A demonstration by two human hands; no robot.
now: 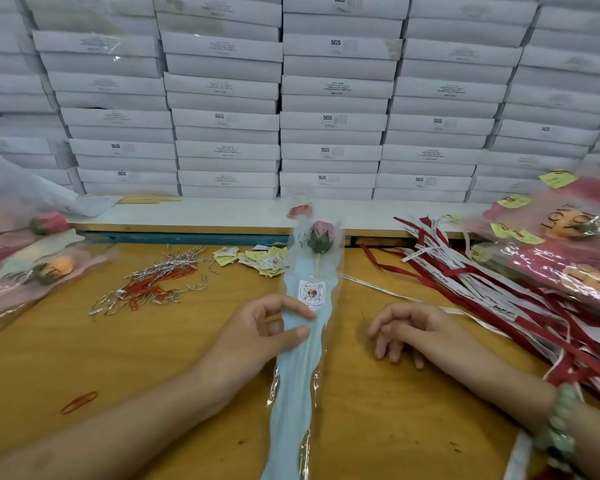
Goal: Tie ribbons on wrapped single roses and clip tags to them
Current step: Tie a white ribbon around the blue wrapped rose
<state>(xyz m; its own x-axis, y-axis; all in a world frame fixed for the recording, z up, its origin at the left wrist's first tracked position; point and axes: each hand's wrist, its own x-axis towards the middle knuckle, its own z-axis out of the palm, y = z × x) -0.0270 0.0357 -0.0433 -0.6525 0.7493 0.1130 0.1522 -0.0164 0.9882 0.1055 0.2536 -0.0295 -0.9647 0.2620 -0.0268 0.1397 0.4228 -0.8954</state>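
A wrapped rose (302,375) lies lengthwise down the middle of the table (153,358), its pink bud at the far end and the pale blue sleeve running back towards the person; a round sticker (311,292) sits on the sleeve just beyond the left hand (257,334); that hand pinches the sleeve at mid-length, thumb and forefinger closed over it, the other fingers curled beneath; the right hand (409,330) rests on the table just beside the sleeve without touching it, fingers loosely curled and holding nothing that shows; a green bead bracelet (561,420) circles its wrist; a heap of red and white ribbons (499,296) spreads across the right of the table; yellow and white tags (257,259) lie scattered left of the bud, with silver twist ties (167,268) further left; more wrapped roses are piled at the left edge (42,268) and far right (568,230); stacked white boxes (333,119) fill the background
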